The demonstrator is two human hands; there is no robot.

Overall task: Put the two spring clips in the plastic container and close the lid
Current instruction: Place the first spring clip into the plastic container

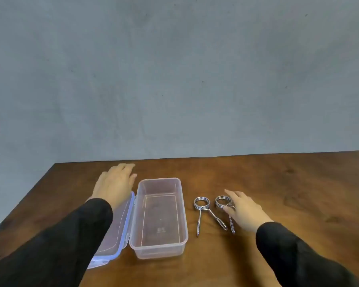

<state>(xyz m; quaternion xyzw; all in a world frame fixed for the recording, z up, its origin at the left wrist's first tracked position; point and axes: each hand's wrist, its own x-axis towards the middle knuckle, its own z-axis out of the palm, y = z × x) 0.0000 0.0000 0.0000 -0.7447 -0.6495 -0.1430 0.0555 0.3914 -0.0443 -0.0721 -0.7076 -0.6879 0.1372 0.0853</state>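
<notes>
A clear plastic container (161, 243) stands open and empty on the wooden table. Its lid (120, 226), edged in blue, lies flat to the left, partly under my left arm. My left hand (114, 185) hovers flat over the lid's far end, fingers apart, holding nothing. Two metal spring clips lie right of the container. The left clip (201, 204) lies free. My right hand (244, 210) rests on the right clip (221, 200), thumb and fingers touching its coil and handle; a firm grip cannot be told.
The brown wooden table (298, 183) stretches to the right and far side. Its left edge runs diagonally near the lid. A grey wall stands behind.
</notes>
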